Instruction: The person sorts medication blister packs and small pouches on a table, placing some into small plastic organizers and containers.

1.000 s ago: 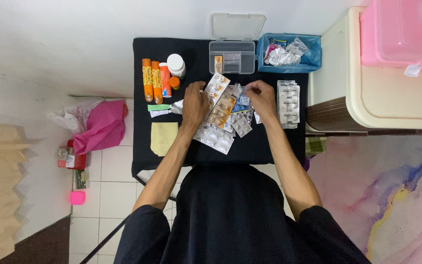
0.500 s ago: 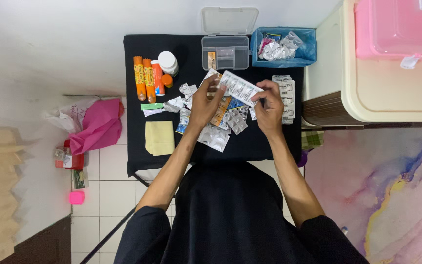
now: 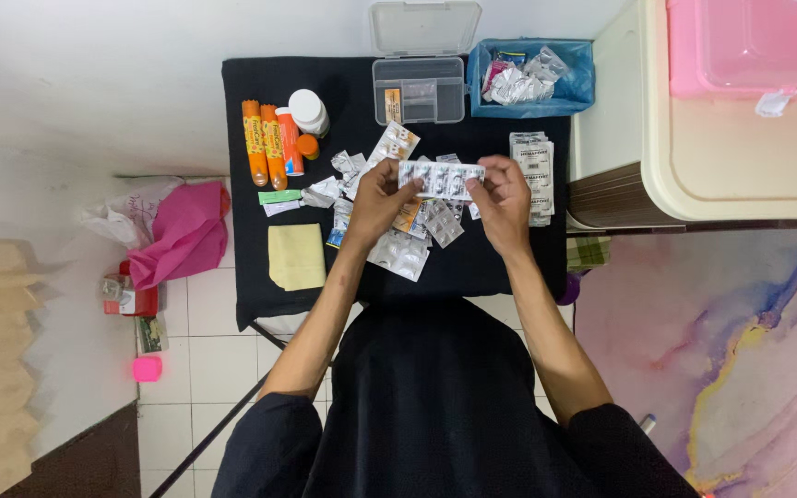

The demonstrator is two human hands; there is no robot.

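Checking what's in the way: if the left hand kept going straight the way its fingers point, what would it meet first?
The left hand points up and right; past the blister strip it holds, likely the clear compartment box, though height is unclear.

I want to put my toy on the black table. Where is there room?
Bare black cloth shows along the near edge, right of the yellow pad and below the pill strips. There is also a bare patch between the white bottle and the clear box. The middle is crowded: both hands hold a strip over the pile.
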